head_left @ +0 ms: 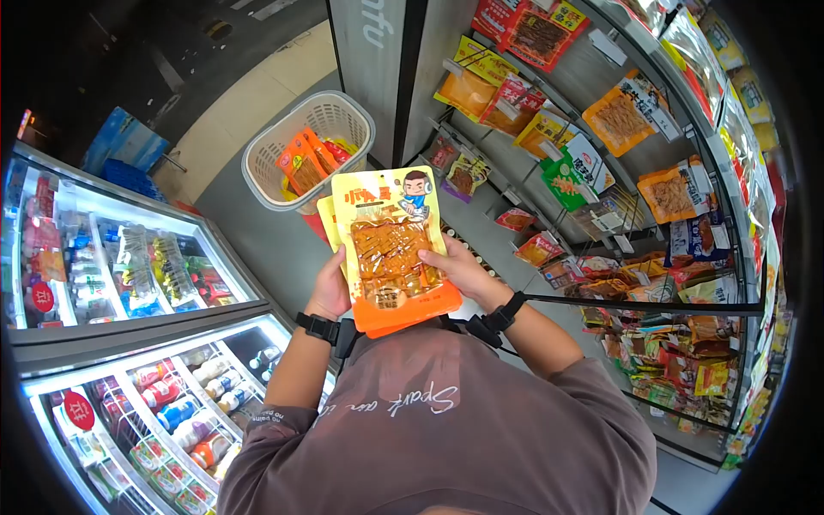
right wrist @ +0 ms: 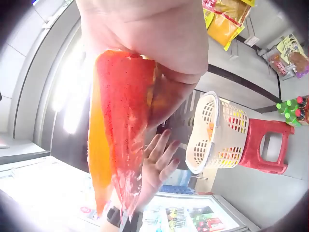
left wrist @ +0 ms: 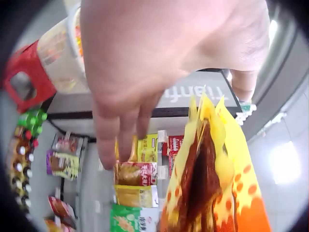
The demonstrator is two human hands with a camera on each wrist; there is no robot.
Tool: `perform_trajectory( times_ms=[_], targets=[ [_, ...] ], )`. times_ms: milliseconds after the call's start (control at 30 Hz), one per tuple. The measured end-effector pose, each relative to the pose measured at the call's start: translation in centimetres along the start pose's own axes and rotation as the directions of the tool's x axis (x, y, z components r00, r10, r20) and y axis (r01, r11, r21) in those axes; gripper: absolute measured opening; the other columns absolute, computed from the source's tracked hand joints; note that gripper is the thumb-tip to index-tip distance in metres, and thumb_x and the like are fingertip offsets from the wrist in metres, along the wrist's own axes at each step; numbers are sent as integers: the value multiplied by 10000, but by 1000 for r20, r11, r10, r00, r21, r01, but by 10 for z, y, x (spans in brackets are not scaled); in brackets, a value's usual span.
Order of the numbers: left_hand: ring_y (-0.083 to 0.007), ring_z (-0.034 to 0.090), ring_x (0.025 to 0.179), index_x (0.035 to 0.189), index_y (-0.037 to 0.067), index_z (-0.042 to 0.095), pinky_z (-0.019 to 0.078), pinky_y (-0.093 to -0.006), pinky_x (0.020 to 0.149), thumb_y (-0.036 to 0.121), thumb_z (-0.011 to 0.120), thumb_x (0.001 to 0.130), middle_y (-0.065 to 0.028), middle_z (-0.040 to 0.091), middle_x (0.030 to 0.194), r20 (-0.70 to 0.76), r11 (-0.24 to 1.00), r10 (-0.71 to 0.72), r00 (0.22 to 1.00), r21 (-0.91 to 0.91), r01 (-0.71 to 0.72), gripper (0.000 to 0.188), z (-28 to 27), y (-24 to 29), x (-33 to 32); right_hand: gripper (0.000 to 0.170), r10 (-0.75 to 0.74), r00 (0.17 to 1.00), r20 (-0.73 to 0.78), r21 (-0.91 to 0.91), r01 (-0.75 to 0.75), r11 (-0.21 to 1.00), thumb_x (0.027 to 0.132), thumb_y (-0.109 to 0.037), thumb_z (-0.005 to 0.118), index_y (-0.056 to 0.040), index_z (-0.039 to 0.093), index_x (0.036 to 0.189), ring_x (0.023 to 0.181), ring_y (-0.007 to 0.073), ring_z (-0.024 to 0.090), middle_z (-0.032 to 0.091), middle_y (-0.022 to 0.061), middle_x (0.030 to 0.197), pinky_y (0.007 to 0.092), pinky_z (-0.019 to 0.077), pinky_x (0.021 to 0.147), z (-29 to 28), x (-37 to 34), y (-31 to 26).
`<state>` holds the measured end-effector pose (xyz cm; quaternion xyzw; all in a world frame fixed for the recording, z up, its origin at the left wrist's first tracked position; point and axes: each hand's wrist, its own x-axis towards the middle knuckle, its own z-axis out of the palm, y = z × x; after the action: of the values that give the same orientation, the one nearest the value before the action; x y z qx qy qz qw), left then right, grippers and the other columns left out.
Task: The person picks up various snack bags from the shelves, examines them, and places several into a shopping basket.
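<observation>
My right hand (head_left: pixel 463 268) grips a small stack of yellow and orange snack packets (head_left: pixel 390 245) by the right edge, thumb on the front one. Brown food shows through its clear window, under a cartoon figure. Close by the packets' left edge is my left hand (head_left: pixel 329 287). In the right wrist view that left hand (right wrist: pixel 158 164) has its fingers spread and palm bare, apart from the packets. The left wrist view shows the packets (left wrist: pixel 212 179) edge-on, slightly fanned, beside the left hand's stretched fingers (left wrist: pixel 126 130).
A white basket (head_left: pixel 262 193) with orange and red packets stands on a red stool (right wrist: pixel 265 145) ahead. Racks of hanging snack packets (head_left: pixel 631 112) line the right. Lit drink fridges (head_left: pixel 142 322) line the left. Bottles (right wrist: pixel 294 111) stand low near the rack.
</observation>
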<state>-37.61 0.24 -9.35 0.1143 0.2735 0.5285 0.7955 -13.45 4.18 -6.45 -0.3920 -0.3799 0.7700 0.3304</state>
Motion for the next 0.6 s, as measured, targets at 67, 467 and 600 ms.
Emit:
perform_trajectory(
  times_ms=[67,467,600],
  targets=[
    [-273,479,1242,1399,31,358,381,-430,1055,342,508,957,-121,479,1370,-45,994,-23,999,-111,18,561,-10,9,-3,414,92,996,-12,6,-92,996,930,-152,607,-10,473,1295,1026,134,572,601,52,1157,289,448,922,9,13,8],
    [-198,559,1132,1319,28,434,475,-360,957,196,568,952,-81,544,1272,-143,999,-14,990,36,20,426,-78,50,-9,280,82,969,-234,-371,-167,914,934,-165,604,13,594,1150,878,122,591,648,52,978,284,475,816,40,55,13],
    [-199,568,1118,1303,21,454,480,-352,950,145,569,945,-91,560,1252,-207,996,13,978,85,4,395,-93,66,-2,257,142,899,-414,-60,-183,981,955,-139,552,31,578,1147,872,147,628,648,73,997,308,525,784,31,61,-6]
  ],
)
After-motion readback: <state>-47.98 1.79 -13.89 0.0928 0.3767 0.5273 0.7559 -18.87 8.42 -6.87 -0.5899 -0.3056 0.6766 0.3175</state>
